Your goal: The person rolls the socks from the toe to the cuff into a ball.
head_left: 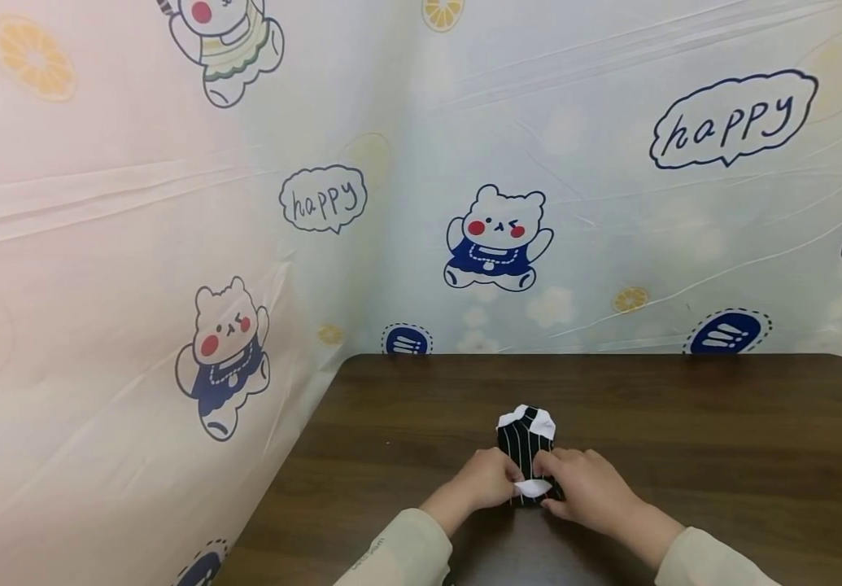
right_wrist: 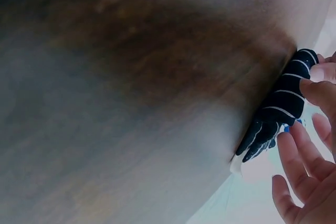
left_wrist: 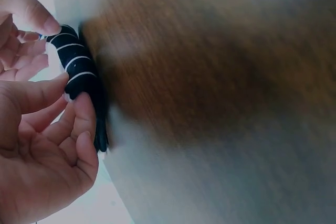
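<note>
A black sock (head_left: 519, 446) with thin white stripes and white patches at its far end lies on the table, its near end folded up into a thick edge. My left hand (head_left: 490, 478) pinches the left side of that fold between thumb and fingers. At the right side, my right hand (head_left: 589, 487) holds the fold the same way, some fingers spread loose. Between the hands a white strip of the sock shows. From the left wrist, the striped fold (left_wrist: 79, 61) looks rounded; the right wrist view shows its layers (right_wrist: 257, 137) at one end.
The brown wooden table (head_left: 391, 423) extends around the hands on all sides. Behind it and at the left hangs a pale curtain (head_left: 362, 268) printed with bears and orange slices, meeting the table's edges.
</note>
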`<state>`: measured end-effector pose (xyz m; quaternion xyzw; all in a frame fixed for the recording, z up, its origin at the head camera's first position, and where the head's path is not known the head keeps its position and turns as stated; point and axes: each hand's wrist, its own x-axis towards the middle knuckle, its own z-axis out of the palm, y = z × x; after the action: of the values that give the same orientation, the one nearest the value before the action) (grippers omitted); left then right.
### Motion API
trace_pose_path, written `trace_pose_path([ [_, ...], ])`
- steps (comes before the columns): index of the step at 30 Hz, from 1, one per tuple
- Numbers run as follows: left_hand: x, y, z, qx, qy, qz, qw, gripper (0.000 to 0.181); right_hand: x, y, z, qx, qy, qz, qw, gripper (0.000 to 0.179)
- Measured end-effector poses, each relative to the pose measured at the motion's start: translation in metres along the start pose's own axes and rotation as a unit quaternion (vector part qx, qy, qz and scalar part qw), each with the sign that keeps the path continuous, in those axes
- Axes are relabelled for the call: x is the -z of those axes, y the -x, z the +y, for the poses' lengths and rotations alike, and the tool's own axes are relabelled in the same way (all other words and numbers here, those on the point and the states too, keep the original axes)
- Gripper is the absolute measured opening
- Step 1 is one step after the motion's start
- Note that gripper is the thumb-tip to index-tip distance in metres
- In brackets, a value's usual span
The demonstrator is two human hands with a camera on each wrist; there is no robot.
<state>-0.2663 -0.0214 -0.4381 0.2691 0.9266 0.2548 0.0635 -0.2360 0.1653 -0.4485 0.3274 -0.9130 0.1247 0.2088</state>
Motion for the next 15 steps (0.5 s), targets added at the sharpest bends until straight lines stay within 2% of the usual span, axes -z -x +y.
trace_pose_path([
  [10, -0.0012, 0.0004, -0.0022, 0.005, 0.001, 0.000, 1.0000, 0.006, -0.0055, 0.0007, 0.0013, 0.004, 0.001, -0.004, 1.0000, 0.033],
  [15, -0.0013, 0.0043, -0.0045, -0.025, -0.010, 0.037, 0.9989, 0.007, -0.0100, -0.0013, 0.0026, 0.005, -0.004, 0.000, 1.0000, 0.025],
])
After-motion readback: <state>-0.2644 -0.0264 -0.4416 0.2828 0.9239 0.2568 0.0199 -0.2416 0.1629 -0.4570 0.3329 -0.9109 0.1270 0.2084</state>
